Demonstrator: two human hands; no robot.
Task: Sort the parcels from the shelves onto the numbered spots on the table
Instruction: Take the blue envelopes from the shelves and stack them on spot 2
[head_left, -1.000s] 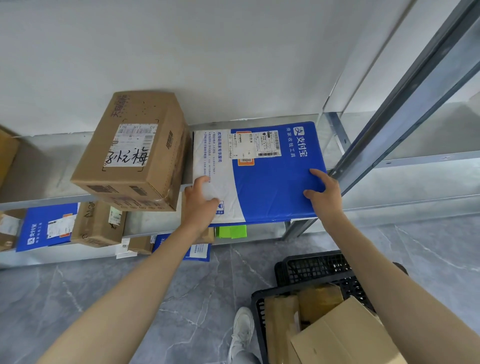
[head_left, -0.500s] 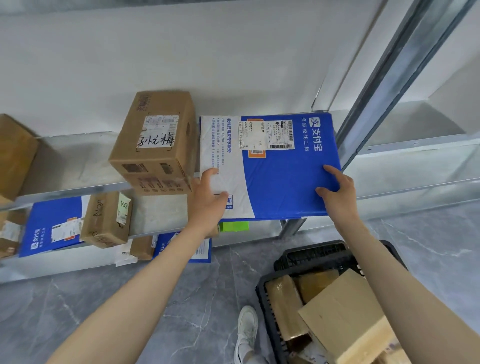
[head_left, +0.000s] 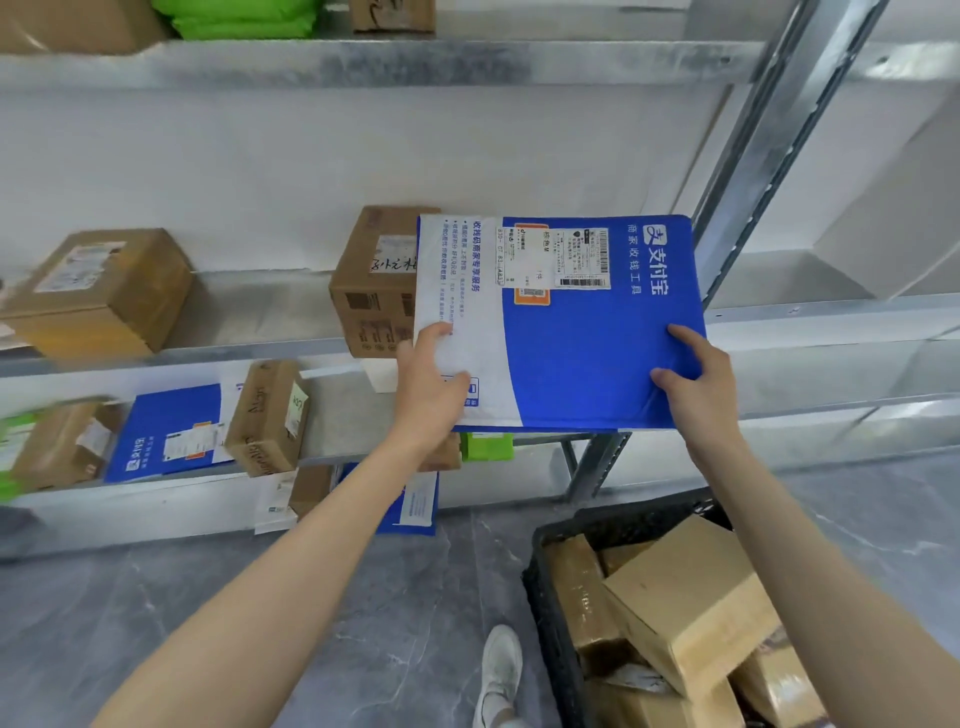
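Spanning both hands: one flat blue-and-white mailer (head_left: 582, 358), smooth plastic film, rectangular, with printed labels near its far edge, held roughly level in front of the middle shelf (head_left: 234, 356). Left hand (head_left: 431, 395): thumb and one finger lie on top of the white near-left corner, the rest are hidden beneath, and it grips that corner. Right hand (head_left: 696, 387): thumb and one finger lie on top of the blue near-right corner and pinch the edge, the other fingers underneath. Just beyond the left hand stands a brown cardboard box (head_left: 371, 291), square-cornered, with a handwritten label, on the galvanised shelf; the mailer's left edge overlaps its front. Beyond the right hand a grey steel upright (head_left: 753, 156) slants close past the mailer's far-right corner; whether they touch cannot be told. Below the left hand a lower tier carries a small taped carton (head_left: 267, 415) and a second blue mailer (head_left: 166, 436). Below the right hand a black perforated plastic crate (head_left: 550, 587) holds tan cartons. Grey veined stone floor (head_left: 363, 623) shows between crate and shelving, under the left forearm.
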